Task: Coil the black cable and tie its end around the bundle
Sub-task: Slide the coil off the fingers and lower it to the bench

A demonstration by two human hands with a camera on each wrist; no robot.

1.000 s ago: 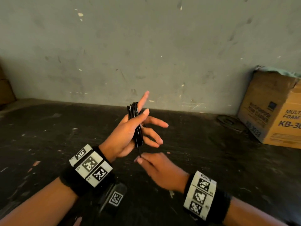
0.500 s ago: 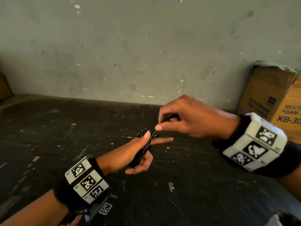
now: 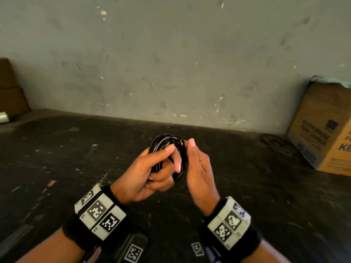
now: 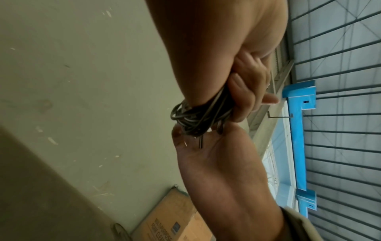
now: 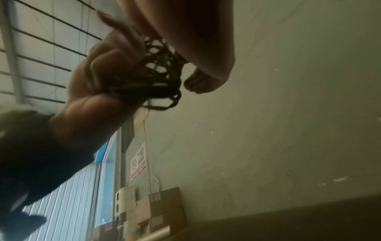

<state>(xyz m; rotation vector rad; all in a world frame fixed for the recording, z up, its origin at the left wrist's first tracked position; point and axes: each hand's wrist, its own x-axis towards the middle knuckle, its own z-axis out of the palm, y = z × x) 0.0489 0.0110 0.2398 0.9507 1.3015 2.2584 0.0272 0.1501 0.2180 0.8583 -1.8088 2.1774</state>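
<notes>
Black cable bunched into a small coil, held up off the bench between both hands. Left hand wrapped round the coil, thumb pressed over the top strands. Right hand close against the coil's far side, fingers mostly straight, thumb tucked in by the loops; firm hold on anything there, cannot tell. Short free end poking out toward the right palm. Likely risks: loops springing apart if the thumb eases; end too short to wrap and tuck.

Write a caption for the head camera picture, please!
Two hands, left hand and right hand, hold a coiled black cable.
</notes>
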